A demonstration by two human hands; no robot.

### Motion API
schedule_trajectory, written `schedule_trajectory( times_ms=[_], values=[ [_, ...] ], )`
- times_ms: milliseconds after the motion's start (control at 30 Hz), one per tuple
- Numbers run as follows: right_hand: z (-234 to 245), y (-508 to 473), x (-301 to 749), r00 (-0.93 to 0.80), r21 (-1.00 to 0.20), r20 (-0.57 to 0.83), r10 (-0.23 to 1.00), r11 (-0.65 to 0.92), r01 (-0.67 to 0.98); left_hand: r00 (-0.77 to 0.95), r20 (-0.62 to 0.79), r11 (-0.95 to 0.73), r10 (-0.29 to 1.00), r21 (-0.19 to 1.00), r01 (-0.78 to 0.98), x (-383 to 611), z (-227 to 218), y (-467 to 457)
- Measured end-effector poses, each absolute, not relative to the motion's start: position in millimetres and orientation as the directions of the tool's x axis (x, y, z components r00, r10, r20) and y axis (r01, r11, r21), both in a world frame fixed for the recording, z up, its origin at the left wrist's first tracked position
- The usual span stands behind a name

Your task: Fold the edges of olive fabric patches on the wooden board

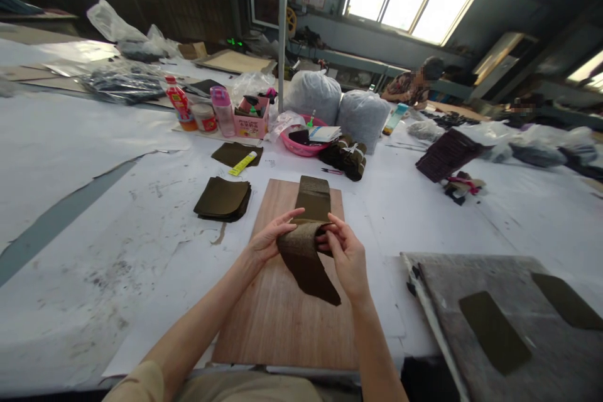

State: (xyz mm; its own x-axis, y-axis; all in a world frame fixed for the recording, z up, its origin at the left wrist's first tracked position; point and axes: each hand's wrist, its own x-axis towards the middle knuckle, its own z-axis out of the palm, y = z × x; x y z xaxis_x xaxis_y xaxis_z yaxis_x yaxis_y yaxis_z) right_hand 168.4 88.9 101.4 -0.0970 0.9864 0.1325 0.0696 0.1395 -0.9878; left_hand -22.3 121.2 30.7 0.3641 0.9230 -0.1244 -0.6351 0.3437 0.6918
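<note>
A strip of olive-brown fabric (pixel 308 264) hangs curved between my two hands, above a wooden board (pixel 277 320). My left hand (pixel 273 235) pinches its left edge, thumb and fingers on either side. At the right edge my right hand (pixel 346 254) grips the same fabric, with some fingertips tucked inside the fold. Just beyond, another olive-brown fabric piece (pixel 315 195) lies flat at the board's far end. Left of the board sits a stack of olive-brown fabric pieces (pixel 222 196). A yellow tube (pixel 243 163) rests on a further dark piece behind that stack.
A grey padded board (pixel 452 289) with two fabric pieces lies at the right. Behind the work are a pink basket (pixel 301 146), tied fabric bundles (pixel 348 157), a pink box (pixel 252 122), bottles and stuffed plastic bags (pixel 362 116). A person (pixel 414 86) sits farther back.
</note>
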Motion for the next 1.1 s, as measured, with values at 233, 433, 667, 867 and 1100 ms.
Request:
schedule_trajectory(
  times_ms=[233,433,667,867,1100],
  values=[
    [101.6,85.2,181.0,-0.123,-0.839,0.296,0.947,0.319,0.441,0.383,-0.116,0.338,0.917,0.735,-0.587,-26.0,43.9,110.1],
    [108.4,75.6,190.9,-0.180,-0.721,0.361,0.915,0.396,0.568,0.360,-0.109,0.299,0.926,0.796,-0.527,-28.4,58.3,100.7],
    [100.7,62.8,209.4,-0.178,-0.721,0.286,0.942,0.334,0.607,0.287,-0.079,0.212,0.955,0.859,-0.467,-26.3,76.0,86.1],
    [113.0,51.9,215.5,-0.138,-0.593,0.364,0.921,0.343,0.728,0.259,-0.050,0.147,0.964,0.918,-0.368,-25.3,75.4,78.1],
    [124.9,46.2,204.3,-0.362,-0.383,0.331,0.871,0.475,0.793,0.260,-0.023,0.096,0.965,0.957,-0.273,-17.2,81.3,70.2]
  ],
)
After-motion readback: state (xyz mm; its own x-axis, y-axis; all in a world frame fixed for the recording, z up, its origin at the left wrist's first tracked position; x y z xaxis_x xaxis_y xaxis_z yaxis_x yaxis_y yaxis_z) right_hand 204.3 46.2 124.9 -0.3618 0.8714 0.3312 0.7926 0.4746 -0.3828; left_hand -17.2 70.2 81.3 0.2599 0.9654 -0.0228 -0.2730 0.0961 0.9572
